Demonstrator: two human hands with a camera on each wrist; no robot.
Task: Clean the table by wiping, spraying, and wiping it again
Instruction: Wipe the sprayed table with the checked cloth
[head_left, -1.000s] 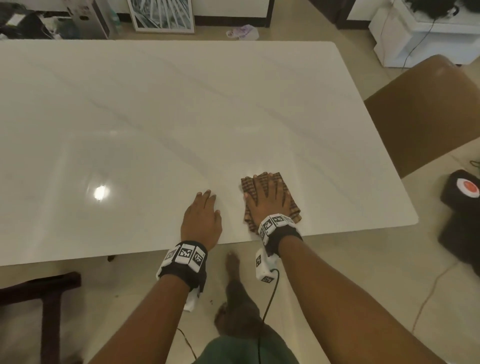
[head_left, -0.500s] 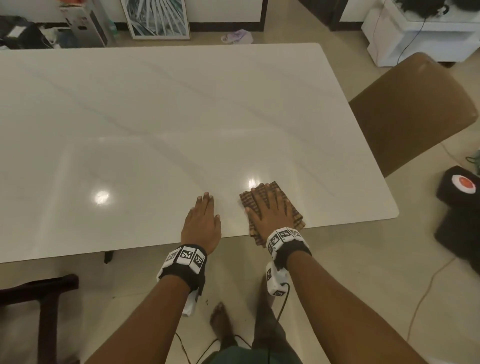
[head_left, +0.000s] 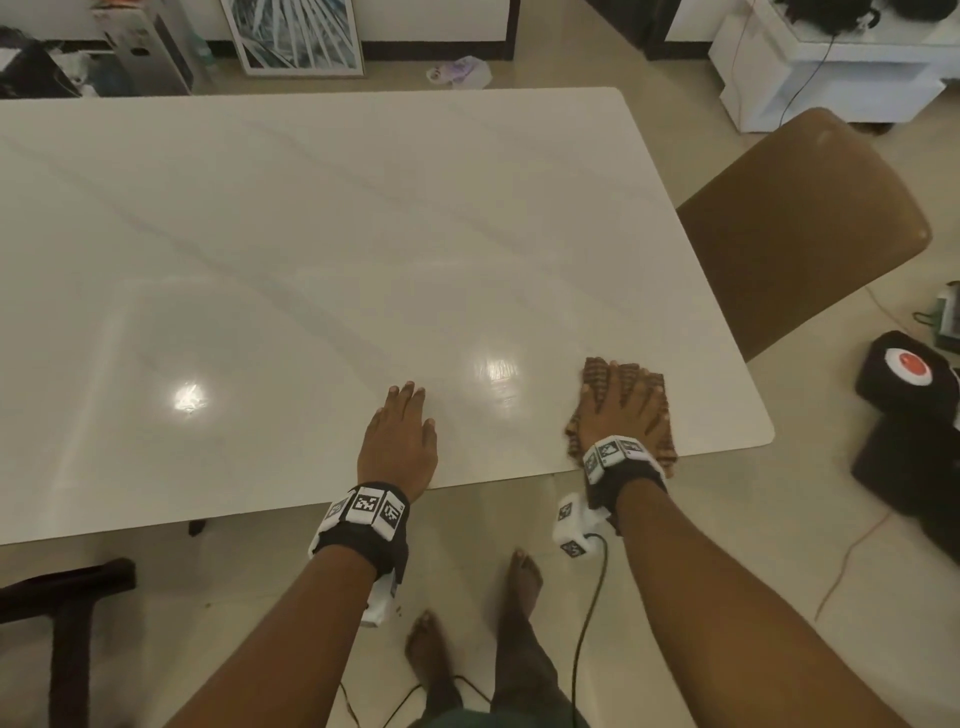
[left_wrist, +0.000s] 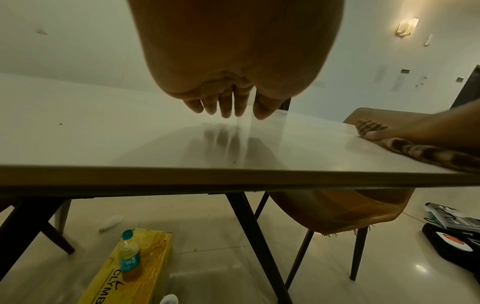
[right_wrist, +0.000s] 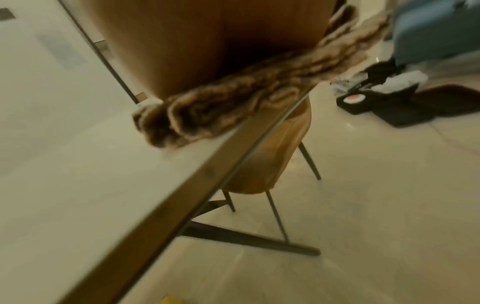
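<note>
Head view: right hand (head_left: 621, 410) lies flat, fingers spread, pressing the checked cloth (head_left: 597, 379) near the table (head_left: 311, 234) front right corner; unwiped top stretches left and away. Left hand (head_left: 400, 441) flat beside, holding nothing.
Left wrist view: fingers (left_wrist: 226, 107) straight, just above or on the top; bottle (left_wrist: 128, 255) on the floor.
Right wrist view: blurred; cloth overhangs the front edge.

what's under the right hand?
A brown checked cloth lies flat under the right hand, pressed onto the white table near its front edge. The hand covers the cloth's middle; the tabletop beneath the cloth is hidden.
</note>
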